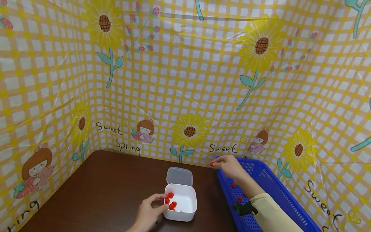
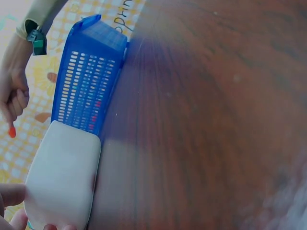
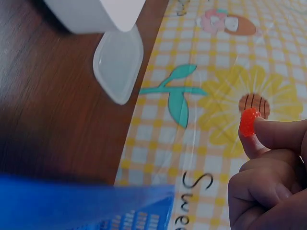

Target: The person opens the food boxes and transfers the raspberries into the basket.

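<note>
Pinched red piece [image 3: 248, 123] in right hand [image 1: 231, 167] and held white box [image 1: 181, 217] with part-curled left hand [image 1: 149, 207], seemingly for steadiness

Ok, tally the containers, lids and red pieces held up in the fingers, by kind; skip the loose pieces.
White box: 1
Clear lid: 1
Blue basket: 1
Red piece in the right hand: 1
Total: 4

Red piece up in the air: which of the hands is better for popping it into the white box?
Probably the right hand: it already pinches the red piece. The left hand touches the white box, perhaps steadying it.
</note>
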Tool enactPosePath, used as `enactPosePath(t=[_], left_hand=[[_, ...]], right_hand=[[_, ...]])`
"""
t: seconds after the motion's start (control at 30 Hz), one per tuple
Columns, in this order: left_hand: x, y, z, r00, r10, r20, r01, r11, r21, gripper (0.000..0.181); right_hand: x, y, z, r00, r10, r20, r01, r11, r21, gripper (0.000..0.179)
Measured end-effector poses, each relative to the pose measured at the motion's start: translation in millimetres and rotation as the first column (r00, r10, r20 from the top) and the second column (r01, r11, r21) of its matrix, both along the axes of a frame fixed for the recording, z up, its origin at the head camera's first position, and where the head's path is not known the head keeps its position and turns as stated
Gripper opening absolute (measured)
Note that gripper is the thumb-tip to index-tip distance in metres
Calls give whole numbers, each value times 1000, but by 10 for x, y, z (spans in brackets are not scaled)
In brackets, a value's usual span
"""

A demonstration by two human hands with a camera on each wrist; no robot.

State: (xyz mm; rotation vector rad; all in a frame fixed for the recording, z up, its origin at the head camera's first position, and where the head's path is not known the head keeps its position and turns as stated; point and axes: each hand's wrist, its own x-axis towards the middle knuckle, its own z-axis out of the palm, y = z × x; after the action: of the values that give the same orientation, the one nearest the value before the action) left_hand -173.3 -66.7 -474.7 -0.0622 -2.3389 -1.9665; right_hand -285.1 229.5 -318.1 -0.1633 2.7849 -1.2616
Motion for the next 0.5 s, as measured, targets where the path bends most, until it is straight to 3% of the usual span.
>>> enactPosePath(t=[0.5], left_hand=[[-28,2,-35,1000,-8,29,8,1000,-18,30]], right_hand=[[-38,387,-34,999,-37,-32,37,999,25,26]])
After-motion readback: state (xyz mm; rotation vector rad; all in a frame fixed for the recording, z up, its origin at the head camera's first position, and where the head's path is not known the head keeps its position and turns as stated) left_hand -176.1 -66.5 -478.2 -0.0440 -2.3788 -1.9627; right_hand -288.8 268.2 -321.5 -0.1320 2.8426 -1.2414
